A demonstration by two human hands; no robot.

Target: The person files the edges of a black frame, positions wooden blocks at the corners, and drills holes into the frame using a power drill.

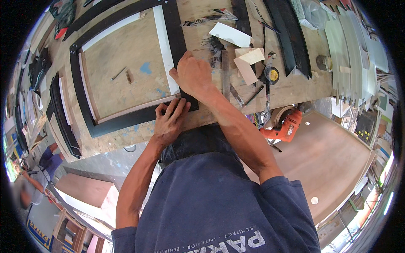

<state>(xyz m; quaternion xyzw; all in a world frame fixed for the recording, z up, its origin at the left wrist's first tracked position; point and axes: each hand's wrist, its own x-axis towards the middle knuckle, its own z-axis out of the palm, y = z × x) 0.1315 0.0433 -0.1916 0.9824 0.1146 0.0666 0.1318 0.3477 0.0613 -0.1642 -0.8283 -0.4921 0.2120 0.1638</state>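
Note:
A black rectangular frame [117, 121] lies on the wooden workbench in front of me, with pale strips along its inner edges. On the right inner side runs a white strip [163, 40]; a wooden strip [130, 109] lines the near side. My left hand [172, 118] grips the frame's near right corner, its bent fingers resting over the strip ends. Just beyond it, my right hand [195, 75] is closed in a fist against the right side, thumb pointing left onto the white strip. What its fingers hold, if anything, is hidden.
Right of the frame lie a white offcut [230, 34], wood pieces [245, 69], a tape measure [272, 76] and black profiles [291, 38]. An orange power tool [290, 126] is below the bench edge. Another person [38, 179] is at far left.

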